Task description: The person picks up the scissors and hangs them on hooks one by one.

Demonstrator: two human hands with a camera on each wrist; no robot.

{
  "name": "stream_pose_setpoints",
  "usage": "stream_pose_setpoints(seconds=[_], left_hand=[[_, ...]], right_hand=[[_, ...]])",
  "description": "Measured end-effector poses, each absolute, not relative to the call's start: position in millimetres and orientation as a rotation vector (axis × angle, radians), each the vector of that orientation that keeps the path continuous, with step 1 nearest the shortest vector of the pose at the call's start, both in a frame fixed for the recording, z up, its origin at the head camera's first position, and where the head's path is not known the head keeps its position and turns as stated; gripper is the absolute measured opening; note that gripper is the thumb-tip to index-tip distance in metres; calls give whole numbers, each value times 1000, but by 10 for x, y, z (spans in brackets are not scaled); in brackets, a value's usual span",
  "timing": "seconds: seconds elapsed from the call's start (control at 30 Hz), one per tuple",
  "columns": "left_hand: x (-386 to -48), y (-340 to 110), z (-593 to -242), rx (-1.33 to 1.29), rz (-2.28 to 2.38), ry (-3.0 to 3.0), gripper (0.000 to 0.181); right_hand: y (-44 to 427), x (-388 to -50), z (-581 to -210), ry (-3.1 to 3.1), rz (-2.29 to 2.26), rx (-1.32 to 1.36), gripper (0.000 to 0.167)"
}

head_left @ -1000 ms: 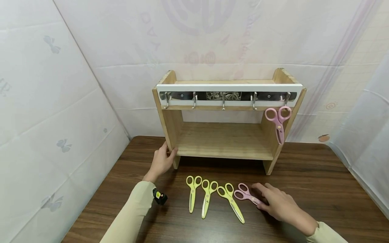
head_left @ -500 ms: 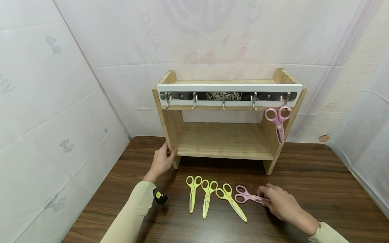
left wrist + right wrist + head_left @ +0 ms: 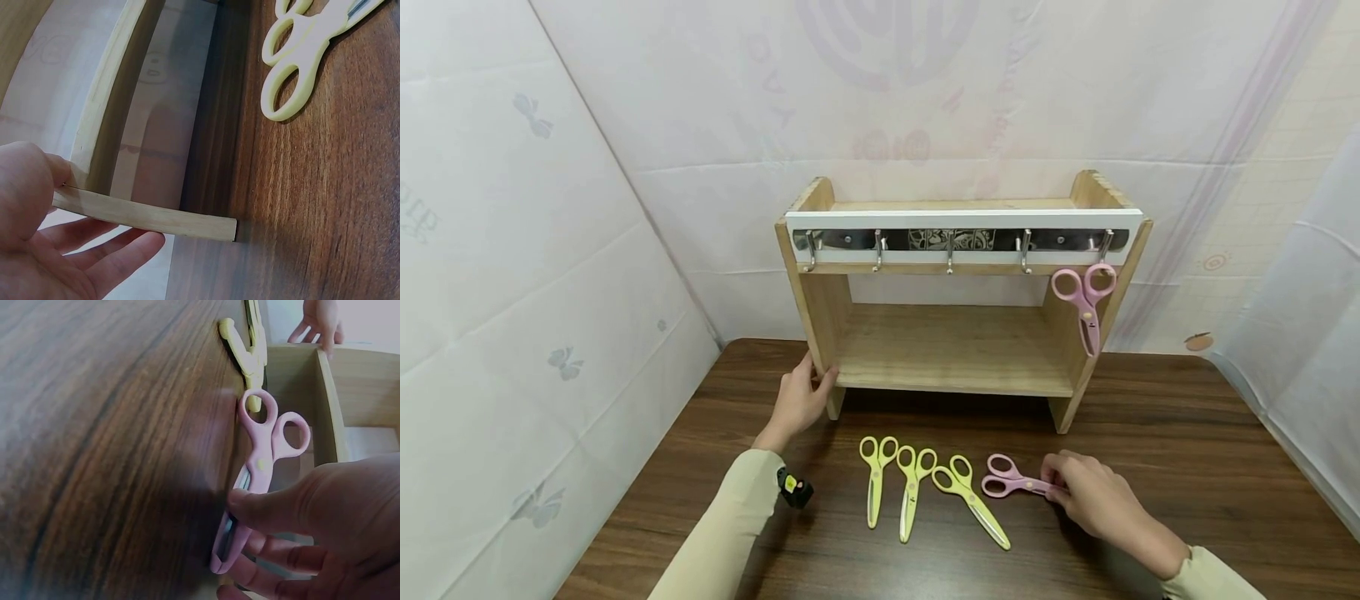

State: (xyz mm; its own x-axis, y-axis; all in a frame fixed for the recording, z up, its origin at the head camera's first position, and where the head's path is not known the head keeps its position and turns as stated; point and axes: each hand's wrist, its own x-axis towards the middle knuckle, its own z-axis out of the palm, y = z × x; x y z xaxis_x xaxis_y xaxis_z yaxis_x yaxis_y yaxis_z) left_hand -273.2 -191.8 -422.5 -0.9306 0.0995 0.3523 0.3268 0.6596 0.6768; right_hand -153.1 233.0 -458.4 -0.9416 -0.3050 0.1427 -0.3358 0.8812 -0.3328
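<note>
There are pink scissors (image 3: 1017, 481) and yellow scissors (image 3: 912, 483), a tan shelf (image 3: 955, 342), a streaky dark-brown table (image 3: 1172, 442) and white cloth (image 3: 700, 100) with faint prints.

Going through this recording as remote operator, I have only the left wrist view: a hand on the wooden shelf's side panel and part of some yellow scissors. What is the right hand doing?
Observer: The right hand pinches pink scissors by the blade part.
Operator: Is there another pink pair?
Observer: Yes, the hanging pair is on the right-end hook.
Operator: My view cuts off the yellow ones. How many lie on the table?
Observer: Three yellow scissors, in a row on the wooden table.
</note>
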Motion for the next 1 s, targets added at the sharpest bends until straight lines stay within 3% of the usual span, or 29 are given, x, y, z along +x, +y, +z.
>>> stream_pose_setpoints(seconds=[0.63, 0.8, 1.0], left_hand=[[-2736, -1926, -4225, -337, -1142, -2617, 46], [-2744, -1929, -4220, -335, -1147, -2627, 46], [-2745, -1935, -4213, -333, -1139, -2654, 47]], right_hand=[[2356, -1540, -4587, -2933, 515, 512, 29], [2396, -1584, -4472, -2875, 472, 556, 36], [2439, -1648, -4201, -2787, 455, 605, 28]])
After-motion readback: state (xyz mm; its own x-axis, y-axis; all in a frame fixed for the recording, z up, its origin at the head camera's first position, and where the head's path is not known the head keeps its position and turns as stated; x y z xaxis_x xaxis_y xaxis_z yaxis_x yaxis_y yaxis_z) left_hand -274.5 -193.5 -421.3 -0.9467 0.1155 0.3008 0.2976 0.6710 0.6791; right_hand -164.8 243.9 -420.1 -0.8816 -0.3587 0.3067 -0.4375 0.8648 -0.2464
